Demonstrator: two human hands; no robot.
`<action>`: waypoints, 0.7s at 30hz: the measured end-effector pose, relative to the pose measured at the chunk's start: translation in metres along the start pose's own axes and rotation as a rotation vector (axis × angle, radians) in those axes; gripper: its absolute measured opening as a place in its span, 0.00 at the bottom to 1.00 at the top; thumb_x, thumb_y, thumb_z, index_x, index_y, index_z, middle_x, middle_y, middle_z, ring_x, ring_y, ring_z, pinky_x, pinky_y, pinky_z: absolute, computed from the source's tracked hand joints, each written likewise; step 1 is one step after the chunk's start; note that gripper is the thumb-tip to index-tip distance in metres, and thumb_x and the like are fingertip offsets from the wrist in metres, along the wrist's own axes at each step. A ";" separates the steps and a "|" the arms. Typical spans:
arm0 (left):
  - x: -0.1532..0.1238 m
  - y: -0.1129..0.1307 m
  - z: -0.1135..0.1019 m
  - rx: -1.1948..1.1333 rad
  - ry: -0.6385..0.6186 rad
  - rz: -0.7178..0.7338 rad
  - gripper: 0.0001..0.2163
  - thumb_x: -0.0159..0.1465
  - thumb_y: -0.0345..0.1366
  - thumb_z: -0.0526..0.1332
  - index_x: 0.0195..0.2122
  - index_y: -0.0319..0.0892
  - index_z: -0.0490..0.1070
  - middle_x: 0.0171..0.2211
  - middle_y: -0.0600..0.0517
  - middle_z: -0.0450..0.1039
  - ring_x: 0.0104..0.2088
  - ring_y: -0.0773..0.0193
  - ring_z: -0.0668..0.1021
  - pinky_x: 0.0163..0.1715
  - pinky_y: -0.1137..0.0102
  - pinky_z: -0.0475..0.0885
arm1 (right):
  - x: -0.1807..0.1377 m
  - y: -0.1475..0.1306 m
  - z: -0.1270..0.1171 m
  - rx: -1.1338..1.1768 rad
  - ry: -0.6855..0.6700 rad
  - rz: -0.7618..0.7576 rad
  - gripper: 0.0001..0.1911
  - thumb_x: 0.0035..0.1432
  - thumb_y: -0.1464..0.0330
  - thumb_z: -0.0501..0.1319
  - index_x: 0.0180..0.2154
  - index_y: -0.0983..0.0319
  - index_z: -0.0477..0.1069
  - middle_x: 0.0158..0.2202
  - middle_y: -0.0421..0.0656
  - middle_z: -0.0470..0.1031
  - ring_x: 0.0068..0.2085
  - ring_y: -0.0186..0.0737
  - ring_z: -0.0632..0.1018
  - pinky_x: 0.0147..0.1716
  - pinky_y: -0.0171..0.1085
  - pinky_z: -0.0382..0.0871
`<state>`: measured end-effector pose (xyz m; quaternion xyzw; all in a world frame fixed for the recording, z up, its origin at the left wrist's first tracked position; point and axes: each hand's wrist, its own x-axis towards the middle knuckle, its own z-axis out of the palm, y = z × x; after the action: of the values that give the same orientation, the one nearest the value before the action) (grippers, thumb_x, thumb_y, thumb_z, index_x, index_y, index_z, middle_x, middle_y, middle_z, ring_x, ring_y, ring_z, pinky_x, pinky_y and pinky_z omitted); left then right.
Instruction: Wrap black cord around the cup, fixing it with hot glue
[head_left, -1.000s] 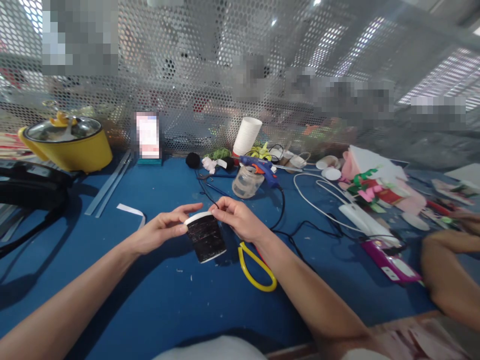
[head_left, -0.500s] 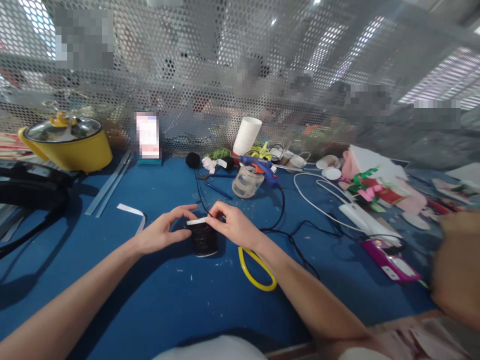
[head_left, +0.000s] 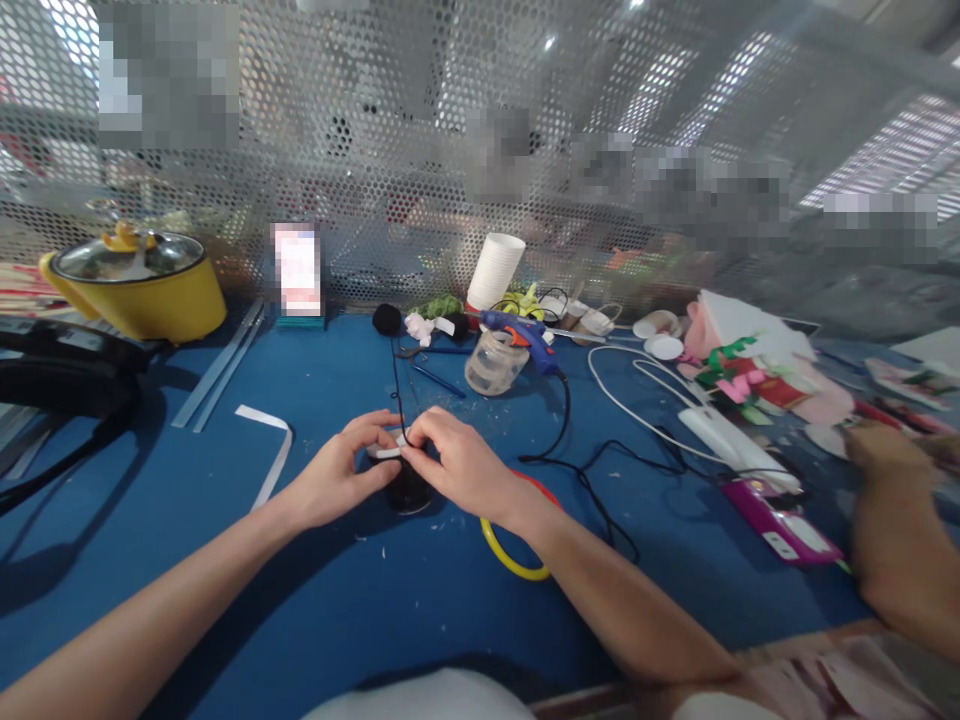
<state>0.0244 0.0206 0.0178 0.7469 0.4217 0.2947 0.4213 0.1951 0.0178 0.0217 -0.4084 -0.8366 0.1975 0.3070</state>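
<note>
A small paper cup (head_left: 409, 490) wrapped in black yarn stands on the blue table, its white rim facing up and partly hidden by the fingers. My left hand (head_left: 351, 468) closes on its left side, thumb in front and fingertips at the rim. At the rim's right, my right hand (head_left: 454, 455) pinches black yarn between thumb and forefinger. From there a yarn strand (head_left: 397, 380) leads back to a black yarn ball (head_left: 386, 320). A yellow ring (head_left: 517, 568) and a red one (head_left: 536, 487) lie beneath my right wrist.
Behind stand a glue gun (head_left: 517, 335) on a clear jar (head_left: 491, 365), a stack of white cups (head_left: 496, 270) and a phone (head_left: 298, 270). A yellow pot (head_left: 161, 300) is at left. Cables and a purple power strip (head_left: 780, 522) lie right, near another person's arm (head_left: 907, 540).
My left hand has moved right and closed on the cup. My right hand has shifted slightly left along the rim with the yarn. The other person's arm at the right has moved.
</note>
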 end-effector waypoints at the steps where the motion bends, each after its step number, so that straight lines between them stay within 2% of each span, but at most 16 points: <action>1: 0.000 0.000 0.000 -0.001 0.000 -0.001 0.04 0.53 0.35 0.56 0.28 0.41 0.66 0.49 0.42 0.65 0.55 0.51 0.61 0.52 0.56 0.55 | 0.000 -0.001 0.000 -0.002 -0.003 -0.016 0.10 0.53 0.73 0.54 0.24 0.60 0.54 0.25 0.39 0.61 0.29 0.35 0.65 0.30 0.34 0.60; 14: 0.000 -0.002 0.002 -0.116 0.026 -0.010 0.03 0.52 0.35 0.57 0.23 0.42 0.65 0.44 0.44 0.70 0.54 0.53 0.62 0.52 0.57 0.54 | 0.002 -0.007 -0.003 -0.012 -0.014 -0.097 0.07 0.55 0.72 0.53 0.25 0.59 0.57 0.27 0.41 0.65 0.34 0.37 0.67 0.34 0.37 0.63; 17: 0.001 -0.005 0.001 -0.251 0.035 -0.071 0.04 0.52 0.35 0.58 0.23 0.41 0.64 0.45 0.45 0.69 0.52 0.54 0.64 0.52 0.59 0.54 | 0.003 -0.002 -0.005 0.031 0.057 -0.091 0.03 0.55 0.73 0.53 0.30 0.60 0.61 0.33 0.44 0.68 0.39 0.38 0.69 0.39 0.39 0.64; 21: 0.004 -0.009 0.002 -0.509 0.105 -0.192 0.05 0.51 0.34 0.60 0.22 0.41 0.64 0.41 0.48 0.71 0.51 0.56 0.65 0.51 0.63 0.54 | 0.004 0.003 -0.004 0.019 0.181 -0.030 0.05 0.56 0.72 0.51 0.34 0.61 0.64 0.36 0.46 0.69 0.41 0.38 0.70 0.42 0.40 0.64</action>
<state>0.0247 0.0256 0.0095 0.5574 0.4241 0.3880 0.5991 0.1974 0.0227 0.0238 -0.4092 -0.8095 0.1628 0.3883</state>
